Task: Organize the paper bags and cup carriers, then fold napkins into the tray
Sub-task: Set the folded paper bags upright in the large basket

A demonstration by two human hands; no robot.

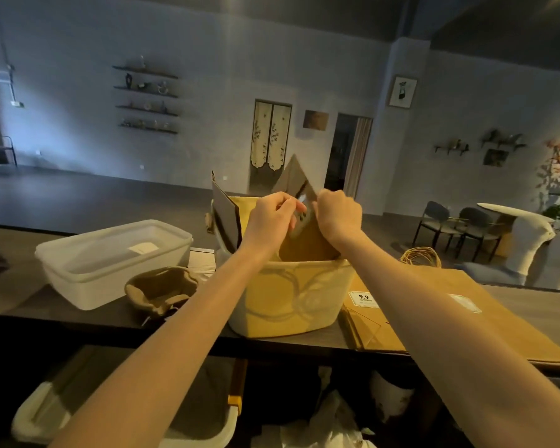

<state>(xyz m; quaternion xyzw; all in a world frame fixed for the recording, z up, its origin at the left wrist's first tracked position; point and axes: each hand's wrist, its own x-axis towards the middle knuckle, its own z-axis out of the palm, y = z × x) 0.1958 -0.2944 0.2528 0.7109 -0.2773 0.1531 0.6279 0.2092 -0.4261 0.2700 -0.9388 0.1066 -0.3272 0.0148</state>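
At the left end of the dark worktop point(88, 318) sits a clear plastic box with a lid point(110, 260). Just beside it, near the front edge, lies a brown paper-pulp cup carrier point(162, 291). In the middle stands a pale see-through plastic tub point(291, 295) with brown paper bags standing inside. The left hand point(270, 218) and the right hand point(338, 216) reach over it, fingers curled tight, both pinching one tilted folded brown paper bag point(296, 179). More flat brown paper bags point(434, 305) lie at the right end.
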